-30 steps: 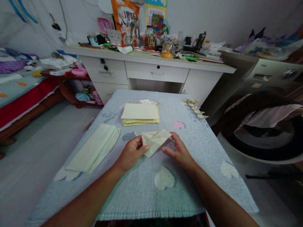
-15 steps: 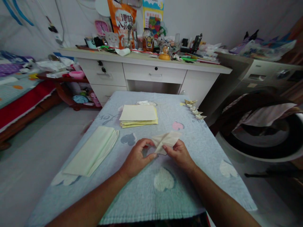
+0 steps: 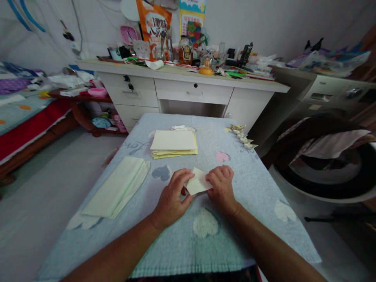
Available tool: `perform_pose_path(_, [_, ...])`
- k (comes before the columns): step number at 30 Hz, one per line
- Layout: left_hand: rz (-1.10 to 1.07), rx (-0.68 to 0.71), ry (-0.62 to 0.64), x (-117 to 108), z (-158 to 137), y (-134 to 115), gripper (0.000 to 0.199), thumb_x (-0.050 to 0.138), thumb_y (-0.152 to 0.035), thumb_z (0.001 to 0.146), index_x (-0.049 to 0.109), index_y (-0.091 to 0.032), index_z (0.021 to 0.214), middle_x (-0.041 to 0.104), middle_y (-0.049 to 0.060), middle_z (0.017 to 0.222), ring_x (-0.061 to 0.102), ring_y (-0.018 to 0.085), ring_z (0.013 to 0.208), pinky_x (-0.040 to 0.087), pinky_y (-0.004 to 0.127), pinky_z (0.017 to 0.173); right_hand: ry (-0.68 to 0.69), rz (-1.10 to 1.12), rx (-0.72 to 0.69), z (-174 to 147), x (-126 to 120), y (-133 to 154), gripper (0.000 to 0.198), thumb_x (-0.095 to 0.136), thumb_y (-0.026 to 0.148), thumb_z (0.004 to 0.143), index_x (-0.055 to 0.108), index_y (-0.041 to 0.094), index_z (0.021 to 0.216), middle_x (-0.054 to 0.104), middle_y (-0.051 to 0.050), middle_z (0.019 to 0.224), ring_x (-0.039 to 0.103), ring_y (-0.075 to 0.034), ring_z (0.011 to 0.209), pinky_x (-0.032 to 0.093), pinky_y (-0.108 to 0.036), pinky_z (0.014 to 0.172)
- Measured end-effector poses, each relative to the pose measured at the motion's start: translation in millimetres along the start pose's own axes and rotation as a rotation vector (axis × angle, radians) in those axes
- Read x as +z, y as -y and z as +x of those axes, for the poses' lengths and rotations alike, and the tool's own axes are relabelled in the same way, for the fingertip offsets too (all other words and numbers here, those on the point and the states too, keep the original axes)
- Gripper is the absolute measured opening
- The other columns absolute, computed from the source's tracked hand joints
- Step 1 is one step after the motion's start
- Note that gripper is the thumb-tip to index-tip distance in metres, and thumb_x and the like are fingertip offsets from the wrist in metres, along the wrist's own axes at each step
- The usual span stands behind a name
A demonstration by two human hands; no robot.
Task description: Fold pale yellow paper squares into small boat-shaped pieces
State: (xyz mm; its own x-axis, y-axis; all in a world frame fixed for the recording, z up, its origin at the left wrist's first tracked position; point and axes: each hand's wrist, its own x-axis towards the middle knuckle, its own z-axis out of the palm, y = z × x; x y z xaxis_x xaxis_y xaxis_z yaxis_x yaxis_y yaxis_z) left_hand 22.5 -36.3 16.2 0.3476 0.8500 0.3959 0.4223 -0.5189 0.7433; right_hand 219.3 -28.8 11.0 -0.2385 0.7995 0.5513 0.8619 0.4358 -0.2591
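Note:
Between my two hands is a small cream sheet of folded paper (image 3: 198,181), held just above the cloth-covered table. My left hand (image 3: 174,194) grips its left edge with fingers above and thumb near the lower corner. At the right edge, my right hand (image 3: 222,187) has its fingers curled over the paper, hiding that side. Beyond them lies a stack of cream and yellow paper (image 3: 174,141). A long folded bundle of pale paper (image 3: 116,188) rests to the left. Several small folded paper pieces (image 3: 246,140) stand in a row at the far right.
The table (image 3: 188,246) wears a blue cloth with heart patterns. Behind it stands a white desk (image 3: 194,91) crowded with jars, an orange bag (image 3: 154,31) and a pink clock (image 3: 128,35). A front-loading washing machine (image 3: 331,98) is on the right, a bed (image 3: 32,121) at left.
The paper has gone from a wide, creased shape to a smaller, flatter one. My right hand has turned, its fingers now curled over the paper's right edge.

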Motion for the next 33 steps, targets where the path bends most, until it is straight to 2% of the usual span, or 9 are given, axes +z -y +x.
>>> perform_pose_path(2, [0.065,0.024,0.014,-1.2,0.0,0.7,0.044,0.058,-0.010,0.077,0.051,-0.026,0.117,0.048,0.008,0.129,0.053,0.023,0.115,0.052,0.034,0.088,0.045,-0.025,-0.015,-0.1,1.5,1.3,0.023,0.053,0.004,0.069,0.055,0.023,0.083,0.055,-0.004,0.084,0.043,-0.024,0.093,0.024,-0.047,0.099])
perform_pose_path(5, [0.089,0.048,0.042,-3.6,0.8,4.3,0.038,0.055,-0.003,0.073,0.057,-0.024,0.104,0.055,0.006,0.118,0.054,0.021,0.113,0.046,0.038,0.098,0.100,-0.025,-0.049,-0.2,2.8,2.2,0.026,0.053,0.004,0.068,0.056,0.023,0.085,0.055,-0.004,0.087,0.043,-0.025,0.097,0.020,-0.048,0.103])
perform_pose_path(9, [0.074,0.019,0.072,-7.0,2.9,11.1,0.039,0.049,0.004,0.066,0.058,-0.023,0.093,0.058,0.004,0.113,0.056,0.019,0.108,0.047,0.035,0.095,0.179,0.005,-0.086,0.4,2.2,2.2,0.030,0.052,0.002,0.065,0.057,0.022,0.086,0.056,-0.005,0.091,0.042,-0.025,0.097,0.025,-0.046,0.098])
perform_pose_path(13, [0.121,-0.044,0.137,-10.0,5.0,16.7,0.031,0.051,0.000,0.068,0.057,-0.022,0.088,0.057,0.005,0.113,0.055,0.020,0.109,0.046,0.036,0.094,0.268,0.066,-0.106,0.1,1.8,0.6,0.028,0.050,0.002,0.067,0.059,0.021,0.085,0.057,-0.005,0.091,0.043,-0.023,0.095,0.030,-0.041,0.089])
perform_pose_path(17, [0.211,-0.040,0.204,-12.8,6.8,20.1,0.024,0.054,-0.003,0.069,0.057,-0.021,0.085,0.059,0.005,0.107,0.054,0.022,0.106,0.044,0.037,0.093,0.331,0.121,-0.105,-0.6,1.2,-2.6,0.028,0.051,0.003,0.069,0.061,0.020,0.089,0.059,-0.005,0.092,0.044,-0.023,0.095,0.031,-0.039,0.089])
perform_pose_path(24, [0.376,0.059,0.251,-17.3,7.8,17.0,0.017,0.057,-0.006,0.073,0.060,-0.021,0.080,0.062,0.004,0.099,0.050,0.024,0.102,0.040,0.040,0.092,0.341,0.167,-0.137,0.3,-2.3,-7.2,0.037,0.057,0.009,0.074,0.065,0.022,0.109,0.063,-0.007,0.109,0.044,-0.026,0.106,0.031,-0.043,0.095])
perform_pose_path(29, [0.475,0.094,0.319,-16.2,6.5,14.4,0.021,0.056,-0.010,0.078,0.062,-0.021,0.094,0.062,0.005,0.096,0.051,0.023,0.094,0.042,0.038,0.084,0.354,0.162,-0.162,-0.1,-2.7,-7.3,0.031,0.057,0.011,0.079,0.068,0.023,0.105,0.065,-0.006,0.106,0.046,-0.025,0.103,0.032,-0.044,0.093])
perform_pose_path(33, [0.505,0.085,0.358,-14.6,7.5,15.9,0.013,0.049,-0.018,0.088,0.062,-0.020,0.085,0.061,0.005,0.087,0.054,0.020,0.085,0.043,0.034,0.077,0.361,0.178,-0.165,-0.1,-1.0,-8.9,0.026,0.058,0.013,0.081,0.070,0.024,0.100,0.066,-0.005,0.103,0.048,-0.024,0.101,0.033,-0.043,0.092])
